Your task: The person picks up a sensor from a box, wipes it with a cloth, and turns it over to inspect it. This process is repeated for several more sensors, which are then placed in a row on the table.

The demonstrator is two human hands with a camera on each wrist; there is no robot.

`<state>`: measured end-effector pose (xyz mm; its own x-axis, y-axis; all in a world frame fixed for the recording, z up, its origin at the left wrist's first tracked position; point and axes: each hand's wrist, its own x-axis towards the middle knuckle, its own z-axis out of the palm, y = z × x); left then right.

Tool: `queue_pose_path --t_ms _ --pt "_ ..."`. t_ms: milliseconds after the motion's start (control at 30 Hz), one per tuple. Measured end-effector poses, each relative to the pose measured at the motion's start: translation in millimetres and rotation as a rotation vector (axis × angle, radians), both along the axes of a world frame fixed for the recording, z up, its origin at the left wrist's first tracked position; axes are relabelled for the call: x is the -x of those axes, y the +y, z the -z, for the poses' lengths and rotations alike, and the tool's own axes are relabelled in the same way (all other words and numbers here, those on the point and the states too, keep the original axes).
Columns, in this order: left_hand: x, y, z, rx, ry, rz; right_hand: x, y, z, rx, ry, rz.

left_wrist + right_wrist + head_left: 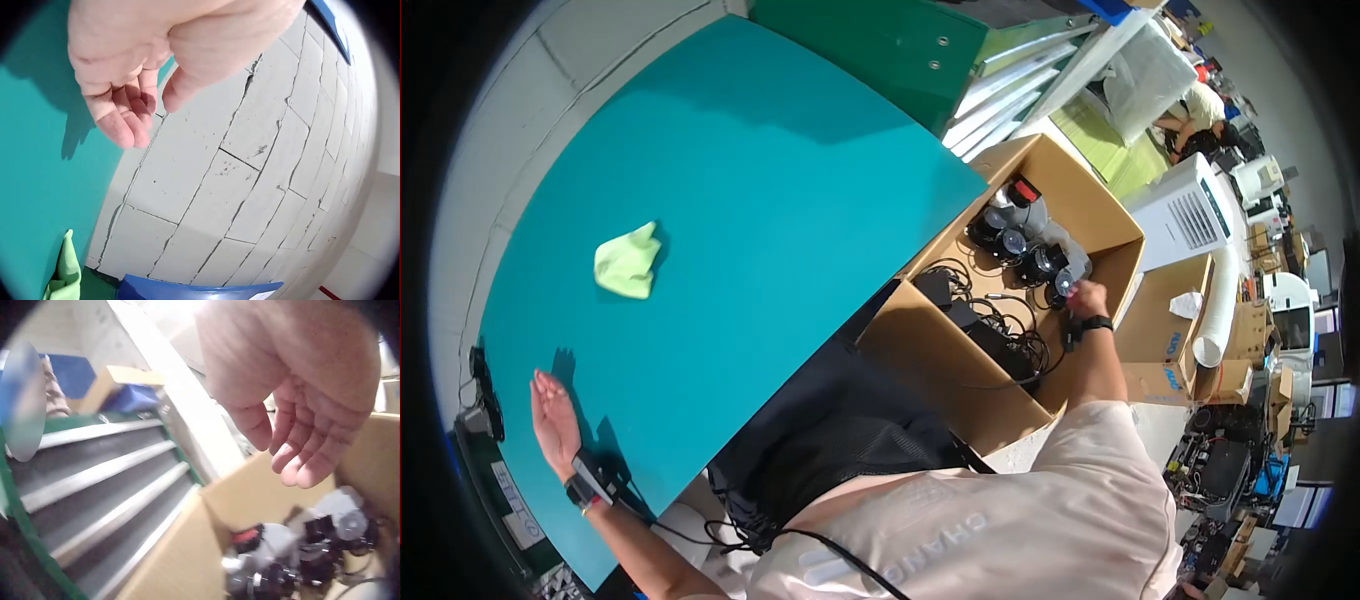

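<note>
My right hand (1088, 299) is over an open cardboard box (1090, 195), its fingers loosely curled with nothing in them. Beneath it in the box lie several black devices with clear plastic parts (1012, 242), one showing a red patch (248, 537). Black cables and adapters (1000, 345) fill the nearer side of the box. My left hand (555, 420) hovers palm-up near the left edge of the teal table (750, 200), fingers softly bent and holding nothing. A crumpled light green cloth (628, 262) lies on the tabletop, apart from that hand.
A green rack with pale slats (100, 481) stands beyond the box. To the right are a white portable air unit (1185, 215) with a hose (1220, 310) and another cardboard box (1165, 335). A white brick wall (206, 194) borders the table. Another person (1200, 110) is crouched far back.
</note>
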<state>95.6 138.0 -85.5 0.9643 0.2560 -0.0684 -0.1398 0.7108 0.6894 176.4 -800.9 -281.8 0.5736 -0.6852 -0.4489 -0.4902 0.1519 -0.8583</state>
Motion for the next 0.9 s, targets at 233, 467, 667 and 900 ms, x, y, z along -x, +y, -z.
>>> queue_pose_path --t_ms 233,467,667,900 --pt "7.5 9.2 -2.0 -0.049 0.043 -0.037 -21.6 -16.0 84.3 0.423 0.401 -0.161" --pt "26.5 36.6 1.3 -0.308 0.219 -0.174 -85.1 -30.3 69.1 0.644 0.424 -0.275" --pt "13.9 -26.3 -14.7 -0.313 0.255 -0.414 -97.0 -43.6 68.8 0.635 0.262 -0.547" --pt "-10.0 -59.4 -21.9 -0.154 0.18 -0.378 -117.8 -85.6 115.6 0.625 0.346 -0.503"
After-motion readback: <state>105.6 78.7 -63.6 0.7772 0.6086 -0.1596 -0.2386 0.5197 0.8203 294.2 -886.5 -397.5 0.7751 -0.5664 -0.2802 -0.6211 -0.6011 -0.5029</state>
